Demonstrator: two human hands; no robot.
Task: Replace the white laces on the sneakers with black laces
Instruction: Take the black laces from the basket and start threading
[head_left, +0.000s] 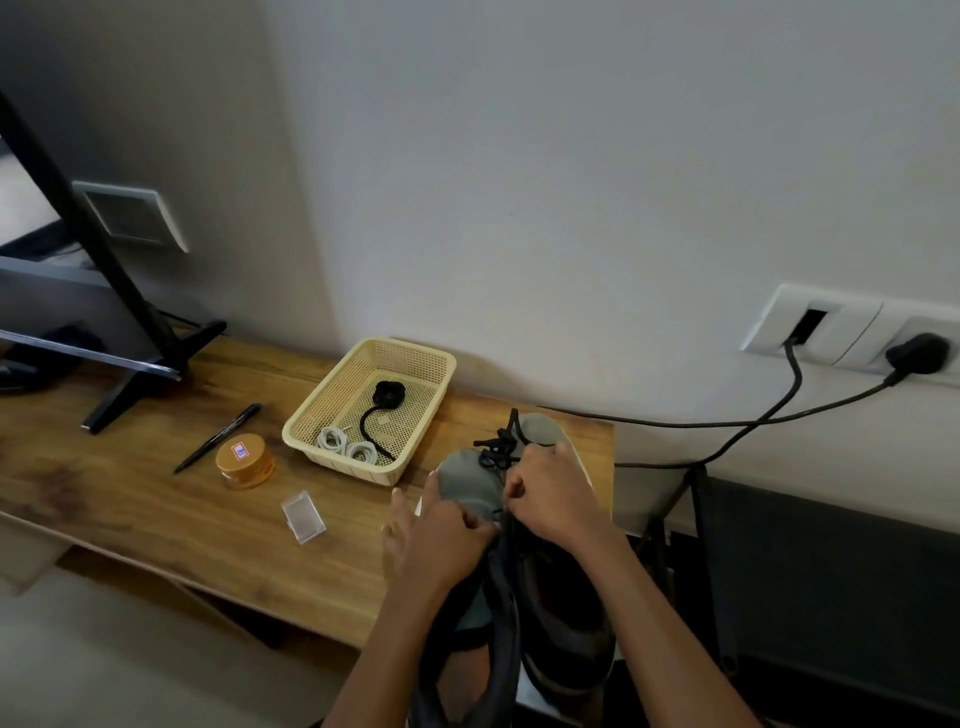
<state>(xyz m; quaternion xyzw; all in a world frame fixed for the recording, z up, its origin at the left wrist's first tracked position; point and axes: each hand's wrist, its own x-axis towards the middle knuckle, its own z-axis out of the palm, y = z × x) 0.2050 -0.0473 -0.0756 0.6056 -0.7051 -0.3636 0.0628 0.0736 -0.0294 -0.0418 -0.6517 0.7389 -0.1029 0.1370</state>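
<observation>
Your left hand (441, 540) is curled, thumb and fingertips clamped on the eyelet edge of the left sneaker (462, 486); one finger sticks out straight on the hand's far-left side. Cannot tell if lace is also under those fingertips.

Your right hand (558, 499) sits just beside it, knuckles up, fingers curled in a pinch on the black lace (496, 449) where the two hands meet.

Black lace: loose crossings and free ends lie just beyond both hands, over the toe end. Only the front rows appear threaded.

Right sneaker (543, 428): toe shows just beyond the right hand; its lacing row is hidden under that hand, state unknown.

Beyond and left of the left hand, near it: basket (322, 447) on the table (156, 493).
- white laces (345, 444), two coils, so both old laces judged already out.
- second black lace (387, 397), coiled, one tail trailing, untouched.

Progress, judged: removal done; first relacing begun, most eyelets toward you left; second sneaker probably not started. Roughly under halfway.
</observation>
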